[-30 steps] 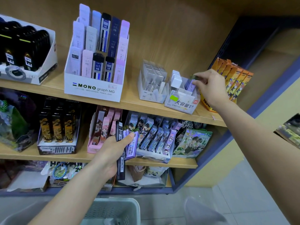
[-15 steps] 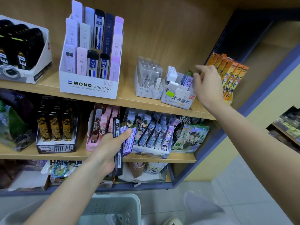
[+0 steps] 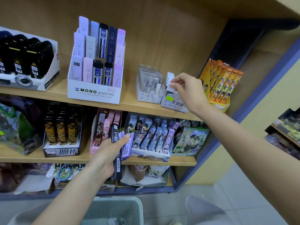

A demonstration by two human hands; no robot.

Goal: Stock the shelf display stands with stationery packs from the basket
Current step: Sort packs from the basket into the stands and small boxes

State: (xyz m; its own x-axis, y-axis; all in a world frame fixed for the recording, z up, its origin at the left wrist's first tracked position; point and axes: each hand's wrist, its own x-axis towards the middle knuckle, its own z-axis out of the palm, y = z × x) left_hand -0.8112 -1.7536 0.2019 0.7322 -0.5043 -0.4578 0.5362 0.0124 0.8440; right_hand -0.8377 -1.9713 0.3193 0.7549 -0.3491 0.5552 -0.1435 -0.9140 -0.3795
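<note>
My left hand (image 3: 107, 153) grips a bundle of slim stationery packs (image 3: 121, 143), black and purple ones, in front of the middle shelf. My right hand (image 3: 186, 91) is up at the top shelf, its fingertips pinching the white cap of a small pack (image 3: 170, 86) standing in the white display stand with a green sticker (image 3: 174, 103). A pale grey basket (image 3: 113, 210) sits low at the bottom of the view, between my arms.
On the top shelf stand a MONO lead display (image 3: 95, 93), a clear-pack stand (image 3: 148, 88), an orange pack display (image 3: 222, 85) and a black-pack box (image 3: 27, 62). The middle shelf holds printed pack displays (image 3: 151, 138). A dark blue shelf post (image 3: 243, 111) runs along the right.
My right hand has moved left from the stand's back right corner to its front row and now pinches a white-capped pack. My left hand keeps its bundle.
</note>
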